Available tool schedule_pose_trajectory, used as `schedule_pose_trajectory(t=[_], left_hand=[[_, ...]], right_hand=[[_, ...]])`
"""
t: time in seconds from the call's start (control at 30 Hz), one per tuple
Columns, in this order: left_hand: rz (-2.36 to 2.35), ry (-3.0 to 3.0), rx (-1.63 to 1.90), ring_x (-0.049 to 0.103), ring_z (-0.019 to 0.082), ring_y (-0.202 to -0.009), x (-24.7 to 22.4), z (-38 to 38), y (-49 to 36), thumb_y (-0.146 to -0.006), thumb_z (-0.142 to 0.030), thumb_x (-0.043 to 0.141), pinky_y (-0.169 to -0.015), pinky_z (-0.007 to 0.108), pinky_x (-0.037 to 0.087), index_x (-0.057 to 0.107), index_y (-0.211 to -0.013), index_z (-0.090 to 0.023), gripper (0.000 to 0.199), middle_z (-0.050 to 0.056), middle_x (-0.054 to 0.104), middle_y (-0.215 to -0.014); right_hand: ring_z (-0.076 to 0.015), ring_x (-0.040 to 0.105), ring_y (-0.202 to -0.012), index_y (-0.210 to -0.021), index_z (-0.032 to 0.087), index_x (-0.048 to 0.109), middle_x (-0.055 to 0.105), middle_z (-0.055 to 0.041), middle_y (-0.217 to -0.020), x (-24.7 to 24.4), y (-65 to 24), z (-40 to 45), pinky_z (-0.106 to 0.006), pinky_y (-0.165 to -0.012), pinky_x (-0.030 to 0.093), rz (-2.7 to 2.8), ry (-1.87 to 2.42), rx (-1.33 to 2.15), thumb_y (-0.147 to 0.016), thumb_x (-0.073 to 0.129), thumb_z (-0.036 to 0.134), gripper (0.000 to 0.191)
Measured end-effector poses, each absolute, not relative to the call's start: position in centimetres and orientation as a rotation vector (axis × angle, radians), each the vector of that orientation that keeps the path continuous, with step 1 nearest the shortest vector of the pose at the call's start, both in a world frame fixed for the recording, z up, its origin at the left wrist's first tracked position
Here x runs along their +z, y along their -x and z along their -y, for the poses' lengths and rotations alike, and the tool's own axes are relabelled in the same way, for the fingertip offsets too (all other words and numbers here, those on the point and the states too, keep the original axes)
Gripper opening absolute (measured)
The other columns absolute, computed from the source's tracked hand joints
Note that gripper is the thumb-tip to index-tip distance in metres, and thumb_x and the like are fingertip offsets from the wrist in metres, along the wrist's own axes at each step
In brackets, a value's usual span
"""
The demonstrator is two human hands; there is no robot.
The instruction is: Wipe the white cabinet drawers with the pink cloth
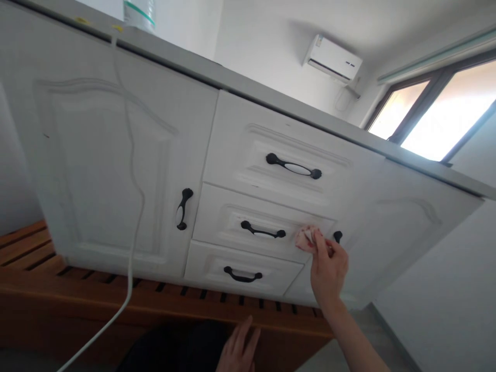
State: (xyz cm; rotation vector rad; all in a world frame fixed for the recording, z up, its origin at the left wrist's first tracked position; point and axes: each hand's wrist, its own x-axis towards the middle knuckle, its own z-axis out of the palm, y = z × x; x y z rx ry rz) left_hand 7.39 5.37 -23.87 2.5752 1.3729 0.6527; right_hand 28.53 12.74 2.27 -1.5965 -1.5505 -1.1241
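Basically, the person's right hand (329,263) was clamped on a crumpled pinkish cloth (304,240) against the middle drawer (217,222) of the cabinet (104,170), hiding most of the cabinet's right-door handle (338,236). Left hand (239,351), fingers slightly apart, was at the bench (194,305) edge below the cabinet; wrist was cut off, contact hard to tell. Container (139,18) atop the cabinet was cropped. Marking (350,64) on the air conditioner (333,58) beyond the cabinet was too small to read.

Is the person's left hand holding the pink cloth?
No, the right hand grips the pink cloth, while the left hand is at the edge of the slatted wooden platform.
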Motion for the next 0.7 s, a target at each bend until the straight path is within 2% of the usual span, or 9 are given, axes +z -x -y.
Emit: schedule_pose_trajectory(t=[0.1,0.2,0.3,0.43,0.6,0.7], left_hand=[[-1.557,-2.67,1.002,0.039,0.024,-0.144,-21.3,-8.1,-6.1,-0.083,-0.009,0.047,-0.111,0.036,0.045,0.029,-0.153,-0.026,0.074,0.007,0.037,-0.159],[-1.69,-2.639,1.114,0.03,0.024,-0.148,-18.5,-10.9,-5.6,-0.087,-0.01,0.044,-0.113,0.038,0.04,0.023,-0.154,-0.022,0.071,0.006,0.033,-0.161],[-1.654,-2.639,1.084,0.034,0.023,-0.144,-17.3,-12.8,-5.8,-0.087,-0.011,0.044,-0.113,0.038,0.038,0.028,-0.153,-0.023,0.068,0.004,0.041,-0.157],[-1.633,-2.609,1.048,0.046,0.024,-0.133,-17.4,-13.7,-6.0,-0.086,-0.014,0.05,-0.111,0.04,0.037,0.044,-0.145,-0.023,0.06,0.006,0.055,-0.143],[-1.659,-2.622,1.016,0.051,0.024,-0.124,-16.8,-13.7,-6.0,-0.084,-0.019,0.058,-0.111,0.042,0.034,0.05,-0.139,-0.024,0.055,0.005,0.06,-0.134],[-1.671,-2.622,1.02,0.05,0.023,-0.125,-16.4,-13.5,-6.1,-0.083,-0.02,0.059,-0.112,0.041,0.031,0.049,-0.139,-0.025,0.057,0.004,0.059,-0.136]], right_hand=[[-0.0256,0.049,-0.093,-0.135,0.025,0.059,0.053,-0.0133,-0.109,2.8,-27.7,-14.8,-0.042,-0.081,0.043,1.465,1.576,-1.144,-0.097,0.041,0.021,0.042],[-0.0268,0.049,-0.095,-0.133,0.028,0.061,0.055,-0.0144,-0.112,0.2,-27.4,-15.3,-0.042,-0.078,0.041,1.493,1.647,-1.216,-0.094,0.044,0.015,0.044],[-0.0265,0.051,-0.094,-0.139,0.034,0.054,0.059,-0.0126,-0.115,-3.6,-27.7,-14.0,-0.04,-0.075,0.041,1.657,1.766,-1.145,-0.088,0.049,0.008,0.057],[-0.0271,0.056,-0.094,-0.149,0.038,0.039,0.063,-0.0112,-0.117,-7.5,-28.9,-10.7,-0.039,-0.071,0.045,1.815,1.863,-1.001,-0.084,0.052,0.006,0.073],[-0.0256,0.064,-0.082,-0.154,0.046,0.019,0.065,-0.0069,-0.097,-14.3,-29.3,-4.8,-0.034,-0.059,0.047,1.731,1.961,-0.797,-0.083,0.044,0.002,0.087],[-0.0252,0.064,-0.066,-0.152,0.053,0.015,0.064,-0.004,-0.087,-19.7,-28.0,-1.1,-0.034,-0.053,0.048,1.67,1.913,-0.655,-0.077,0.048,0.006,0.094]])
